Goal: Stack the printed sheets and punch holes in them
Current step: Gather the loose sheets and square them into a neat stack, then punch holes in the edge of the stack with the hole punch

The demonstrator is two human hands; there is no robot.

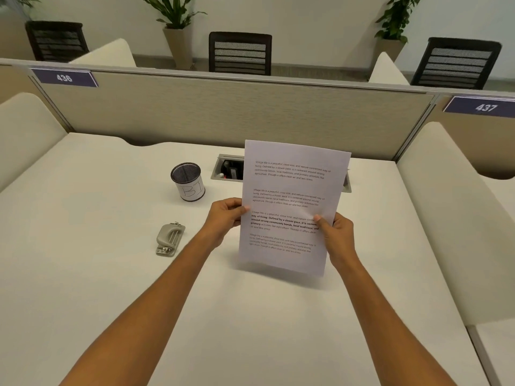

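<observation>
I hold the printed sheets (289, 190) upright above the white desk (111, 274), text facing me, bottom edge just over the desktop. My left hand (227, 215) pinches the left edge at mid height, and my right hand (335, 232) grips the right edge a little lower. How many sheets are in the stack cannot be told. A grey metal hole punch (170, 239) lies flat on the desk to the left of my left forearm, apart from both hands.
A black mesh pen cup (188, 181) with a white label stands behind the punch. A cable box (230, 168) is sunk into the desk, partly hidden by the sheets. A beige partition (223, 112) closes the far edge; cream dividers flank both sides.
</observation>
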